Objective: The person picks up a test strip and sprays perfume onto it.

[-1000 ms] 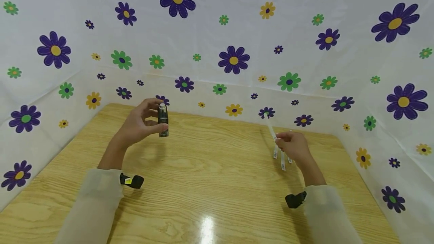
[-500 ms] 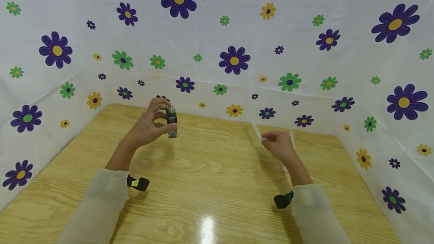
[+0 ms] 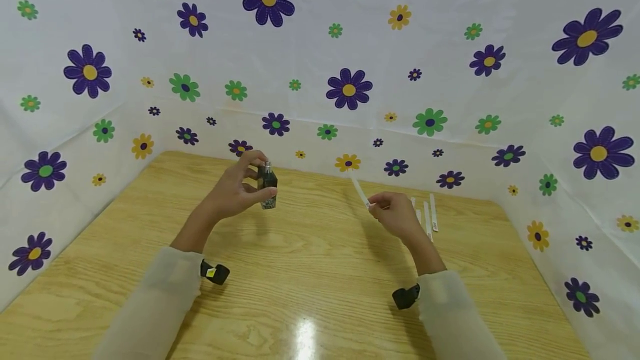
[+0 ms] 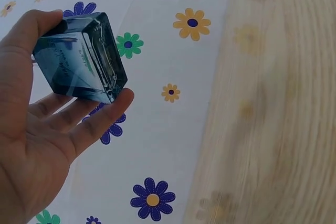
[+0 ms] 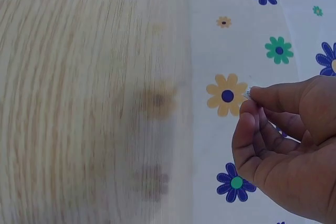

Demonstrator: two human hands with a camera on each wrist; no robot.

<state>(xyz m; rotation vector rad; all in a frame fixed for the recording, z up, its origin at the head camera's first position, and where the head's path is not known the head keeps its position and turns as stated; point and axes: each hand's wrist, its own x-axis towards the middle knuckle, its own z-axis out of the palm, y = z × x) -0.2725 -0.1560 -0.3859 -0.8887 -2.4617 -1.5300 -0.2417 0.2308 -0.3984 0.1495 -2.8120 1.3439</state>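
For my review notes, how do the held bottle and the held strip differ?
The bottle is dark, glassy and blocky, while the strip is white, thin and narrow. In the head view, the bottle is nearly upright, while the strip slants up and left from the right hand. Both are held above the table.

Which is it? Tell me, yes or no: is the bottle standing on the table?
No, in the head view the left grip holds the bottle up off the table.
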